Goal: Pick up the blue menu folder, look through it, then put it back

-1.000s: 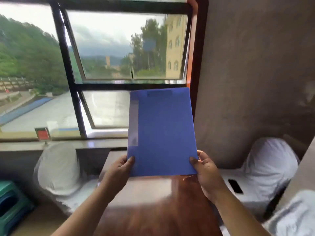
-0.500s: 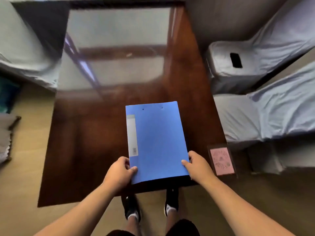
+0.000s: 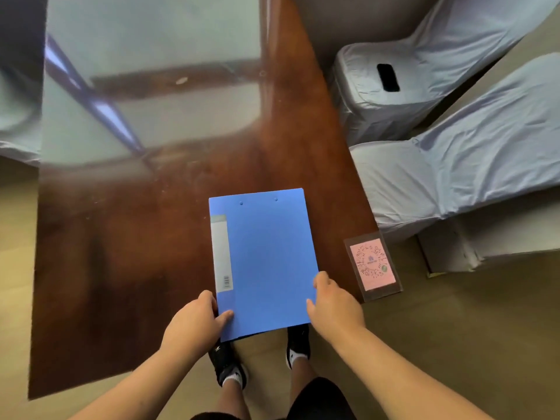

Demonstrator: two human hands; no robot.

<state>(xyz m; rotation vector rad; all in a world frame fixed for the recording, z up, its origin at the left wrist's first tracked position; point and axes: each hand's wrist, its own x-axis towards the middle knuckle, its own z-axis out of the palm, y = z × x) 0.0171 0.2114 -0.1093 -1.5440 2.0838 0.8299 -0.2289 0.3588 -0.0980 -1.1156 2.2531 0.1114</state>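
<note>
While I stand at its near edge:
Desk [image 3: 145, 253]: glossy dark wood, slick enough that I judge a flat cover would slide.
Blue menu folder [image 3: 266, 262]: shut, low over the desk's near edge, its bottom end overhanging toward me; looks light, stiff, smooth.
Pink card [image 3: 372, 263]: just beside the folder, apart.
Left hand [image 3: 192, 325]: grip clamped on the bottom-left corner.
Right hand [image 3: 336, 304]: grip clamped on the lower right edge.
Best hold: both long edges, low down.

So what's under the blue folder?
The blue folder lies on the shiny brown table, its near end sticking out over the black shoes. Anything beneath it is covered.
</note>
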